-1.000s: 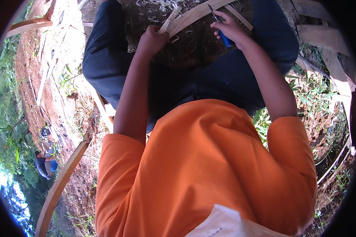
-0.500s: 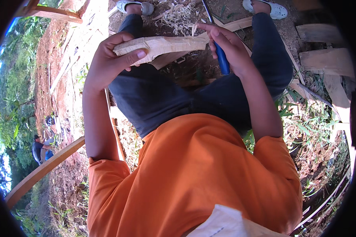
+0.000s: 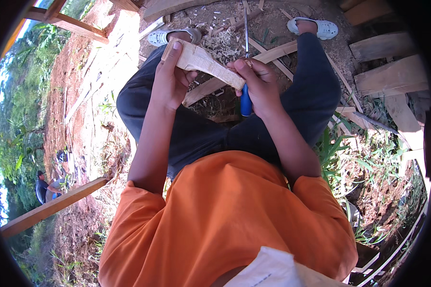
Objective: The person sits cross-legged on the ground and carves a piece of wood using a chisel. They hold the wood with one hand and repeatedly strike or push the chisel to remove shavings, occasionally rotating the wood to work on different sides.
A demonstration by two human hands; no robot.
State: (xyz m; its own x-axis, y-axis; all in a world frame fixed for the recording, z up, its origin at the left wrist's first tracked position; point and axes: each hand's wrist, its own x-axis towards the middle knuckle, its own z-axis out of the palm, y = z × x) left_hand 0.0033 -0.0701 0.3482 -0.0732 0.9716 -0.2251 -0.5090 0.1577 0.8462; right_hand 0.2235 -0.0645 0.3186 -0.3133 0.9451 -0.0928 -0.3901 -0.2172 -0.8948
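A pale carved piece of wood (image 3: 203, 61) lies aslant above my lap, broad at its left end and narrowing toward the lower right. My left hand (image 3: 173, 79) grips the broad end, thumb laid over the top face. At the narrow end is my right hand (image 3: 259, 82), its thumb and fingers bent close beside the wood. It also holds a tool with a blue handle (image 3: 245, 101) and a long, narrow metal blade (image 3: 246, 36) pointing away from me. The exact kind of tool cannot be made out. Part of its handle is hidden behind the wood and fingers.
Wood shavings (image 3: 225, 45) litter the ground between my feet. A flat wooden strip (image 3: 275, 51) crosses behind my right hand, and planks (image 3: 392, 76) lie at the right. A wooden rail (image 3: 57, 204) slants in at the left; beyond it a person (image 3: 44, 187) sits on the slope.
The wood has swung from nearly level to sloping down rightward. My right hand has moved left and down to its narrow end, and the tool now stands more upright in the picture.
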